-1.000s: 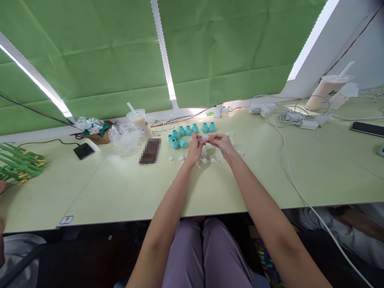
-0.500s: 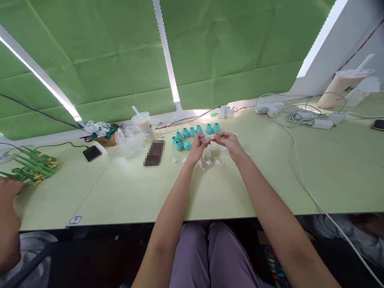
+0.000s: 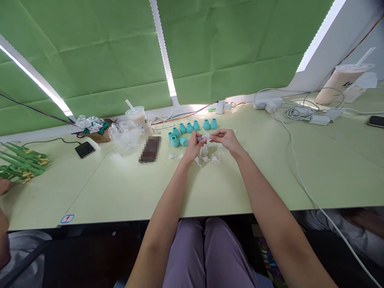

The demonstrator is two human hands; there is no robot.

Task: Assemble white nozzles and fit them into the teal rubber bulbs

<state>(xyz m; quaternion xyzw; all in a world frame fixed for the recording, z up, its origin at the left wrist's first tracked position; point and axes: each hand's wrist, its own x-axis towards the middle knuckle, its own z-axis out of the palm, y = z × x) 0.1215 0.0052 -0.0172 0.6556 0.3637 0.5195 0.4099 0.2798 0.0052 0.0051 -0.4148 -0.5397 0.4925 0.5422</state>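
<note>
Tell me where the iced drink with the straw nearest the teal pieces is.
The drink stands far left of centre, beside the plastic bag, left of the teal pieces.

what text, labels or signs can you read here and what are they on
No word reads clearly.
Sticker at the table edge: a red mark in a blue frame, no legible letters.
Near cup: print too small to read.
Far cup: dark logo, too blurred to read.
Dark flat item: blurred out.

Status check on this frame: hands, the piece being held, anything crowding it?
Left hand and right hand pinch one small white piece above the table. White scraps beneath. Teal caps just beyond, apart.
</note>
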